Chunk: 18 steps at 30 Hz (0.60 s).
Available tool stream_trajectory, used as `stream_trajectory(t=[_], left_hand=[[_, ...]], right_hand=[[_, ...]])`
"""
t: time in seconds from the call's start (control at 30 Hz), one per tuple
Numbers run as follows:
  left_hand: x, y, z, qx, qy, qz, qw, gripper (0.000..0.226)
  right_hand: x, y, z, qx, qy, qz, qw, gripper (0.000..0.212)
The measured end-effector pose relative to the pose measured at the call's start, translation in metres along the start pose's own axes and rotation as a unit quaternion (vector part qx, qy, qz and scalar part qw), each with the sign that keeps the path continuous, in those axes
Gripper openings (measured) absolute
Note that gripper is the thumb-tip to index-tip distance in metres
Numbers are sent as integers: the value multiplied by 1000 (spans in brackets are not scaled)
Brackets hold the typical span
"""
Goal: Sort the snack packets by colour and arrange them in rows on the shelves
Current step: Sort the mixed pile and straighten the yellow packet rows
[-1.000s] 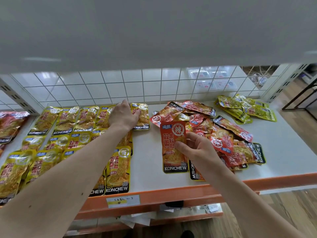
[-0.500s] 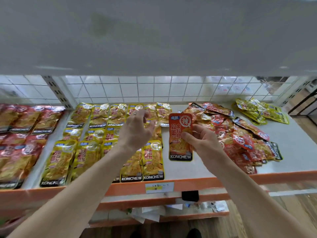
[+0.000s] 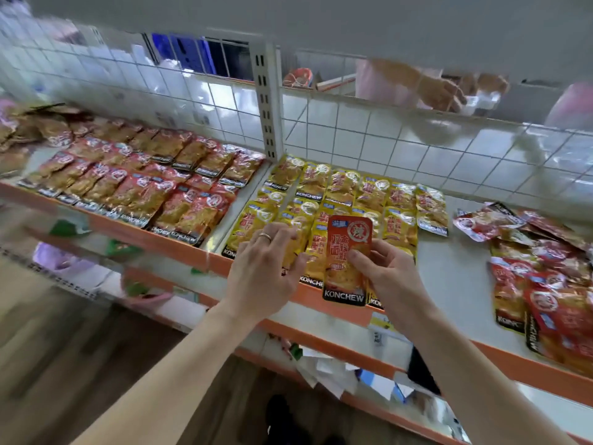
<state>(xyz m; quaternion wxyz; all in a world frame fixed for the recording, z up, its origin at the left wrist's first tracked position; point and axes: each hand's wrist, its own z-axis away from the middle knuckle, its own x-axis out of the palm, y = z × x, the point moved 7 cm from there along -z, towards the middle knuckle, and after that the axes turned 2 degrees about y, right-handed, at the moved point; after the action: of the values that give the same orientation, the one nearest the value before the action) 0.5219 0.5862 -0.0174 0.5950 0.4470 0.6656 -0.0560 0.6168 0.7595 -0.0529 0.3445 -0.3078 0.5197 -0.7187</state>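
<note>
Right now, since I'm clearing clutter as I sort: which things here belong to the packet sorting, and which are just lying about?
Job: red KONCHEW packet pinched by the right hand; left hand open beside it; yellow packet rows; red packet rows; unsorted pile on the right.
Lying about: loose papers below the shelf; shelf-edge label.

A white slotted post [image 3: 268, 101] rises behind the shelf [image 3: 455, 277]. White wire grid [image 3: 385, 136] spreads to both sides of the post. Left of the post, a dark barred opening [image 3: 205, 56]; far below it, brown wood floor [image 3: 57, 364].
</note>
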Motion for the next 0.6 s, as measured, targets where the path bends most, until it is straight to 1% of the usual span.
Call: stream_trajectory(t=[0.07, 0.13, 0.3, 0.43, 0.5, 0.6], left_hand=[[-12, -14, 15, -24, 8, -13, 1000, 46], [-23, -27, 27, -45, 17, -18, 999, 46], [-55, -57, 38, -61, 49, -12, 997, 46], [-77, -95, 43, -60, 54, 4, 997, 48], [-90, -120, 47, -62, 45, 16, 997, 52], [-117, -163, 50, -59, 40, 7, 997, 55]], right_hand=[[18, 3, 4, 6, -17, -7, 1000, 25], [32, 4, 9, 11, -23, -8, 1000, 26], [72, -5, 15, 7, -45, 11, 999, 22], [116, -9, 13, -7, -44, 33, 998, 21], [141, -8, 12, -14, -30, 41, 999, 18], [188, -4, 10, -15, -7, 55, 998, 16]])
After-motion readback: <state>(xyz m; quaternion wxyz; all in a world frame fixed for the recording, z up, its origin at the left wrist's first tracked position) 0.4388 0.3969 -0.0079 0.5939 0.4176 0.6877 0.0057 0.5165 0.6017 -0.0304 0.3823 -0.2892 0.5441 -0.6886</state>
